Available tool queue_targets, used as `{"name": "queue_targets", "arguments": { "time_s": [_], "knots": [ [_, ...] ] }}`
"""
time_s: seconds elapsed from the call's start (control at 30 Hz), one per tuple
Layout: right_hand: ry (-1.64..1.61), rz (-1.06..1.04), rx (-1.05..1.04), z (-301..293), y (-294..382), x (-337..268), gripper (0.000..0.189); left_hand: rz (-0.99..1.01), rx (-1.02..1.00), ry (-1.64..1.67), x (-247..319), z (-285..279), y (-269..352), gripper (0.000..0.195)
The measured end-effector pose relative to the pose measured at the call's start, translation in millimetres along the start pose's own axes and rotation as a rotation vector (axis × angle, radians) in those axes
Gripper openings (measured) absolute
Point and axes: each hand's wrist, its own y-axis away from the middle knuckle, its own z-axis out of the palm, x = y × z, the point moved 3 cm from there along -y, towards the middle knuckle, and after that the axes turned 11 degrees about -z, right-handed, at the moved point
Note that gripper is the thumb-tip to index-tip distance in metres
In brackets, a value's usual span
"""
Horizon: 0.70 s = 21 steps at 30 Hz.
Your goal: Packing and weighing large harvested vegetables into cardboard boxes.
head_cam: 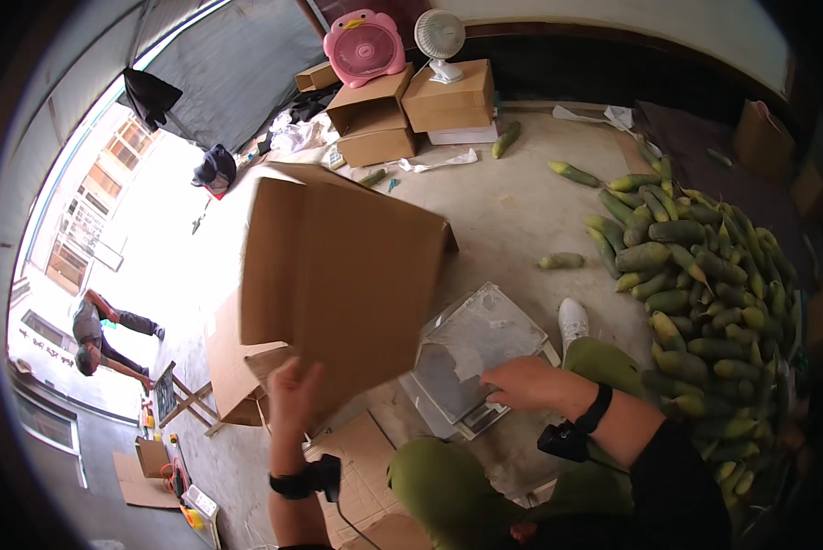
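My left hand [294, 395] grips the lower edge of a brown cardboard box [367, 275], which is held tilted above the floor. The box's flaps are folded out on its left side, and its inside is hidden from me. My right hand [528, 381] is over the near right part of a platform scale [484, 337], close to its display end, with nothing held and the fingers partly spread. Whether those fingertips touch the scale I cannot tell. Worn, whitish film covers the scale's top plate.
A large heap of green radishes [700, 275] lies to the right, with a loose radish [561, 260] nearer the scale. Flattened cardboard [360, 460] lies by my knees. Ahead are a pink fan [365, 49] and a white fan [440, 41] on boxes. A person [95, 330] bends beside a folding stool [178, 399].
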Motion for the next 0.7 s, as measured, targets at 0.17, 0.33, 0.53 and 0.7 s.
{"name": "queue_targets", "arguments": {
  "time_s": [0.17,0.33,0.53,0.7],
  "knots": [
    [-0.036,0.006,0.030,-0.3,4.7,-0.5,0.030,-0.036,-0.216,-0.118,-4.3,83.8,17.7,0.019],
    [-0.065,0.025,0.058,3.2,8.4,-1.3,0.030,0.046,-0.333,-0.405,-11.3,114.5,16.2,0.025],
    [-0.013,-0.030,0.096,-1.7,11.3,-2.1,0.029,0.028,-0.436,-0.412,-8.2,139.0,10.4,0.023],
    [0.004,0.022,0.098,0.5,3.2,-2.0,0.025,0.057,-0.509,-0.367,-20.0,159.5,5.3,0.026]
  ]
}}
